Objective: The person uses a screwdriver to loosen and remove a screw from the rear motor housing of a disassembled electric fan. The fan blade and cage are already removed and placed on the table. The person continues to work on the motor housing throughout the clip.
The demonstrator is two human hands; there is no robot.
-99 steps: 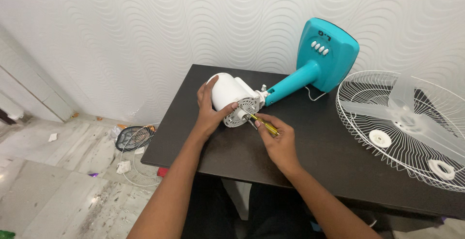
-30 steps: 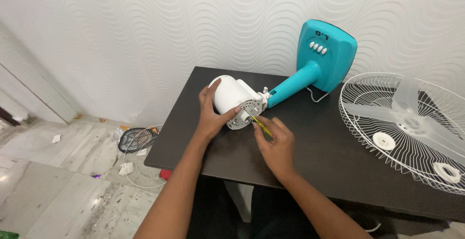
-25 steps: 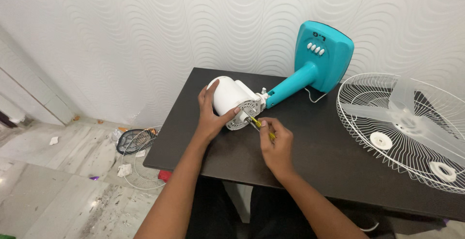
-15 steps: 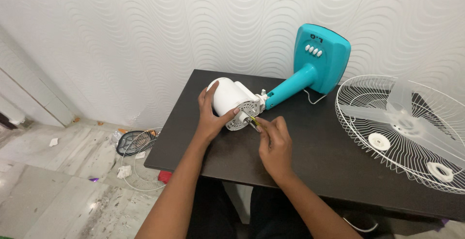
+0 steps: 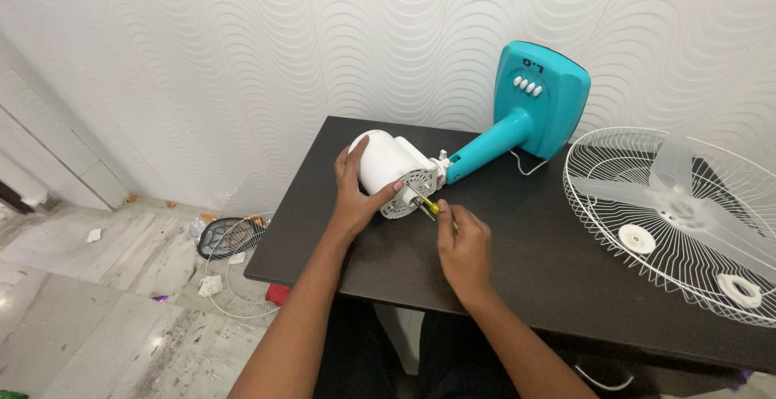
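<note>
Your left hand clasps the white motor housing lying mid-frame near the bench's left edge, your right hand pinches the yellow-handled screwdriver against its face, bare bench between you and the wire guard at right.

A white wall with a raised wavy pattern fills the back of the room. A dark table stands against it. To the left, the pale marbled floor is littered with small scraps, and a wire grille lies on it beside the table's edge. The light is soft and even, with a faint shine on the floor.
</note>
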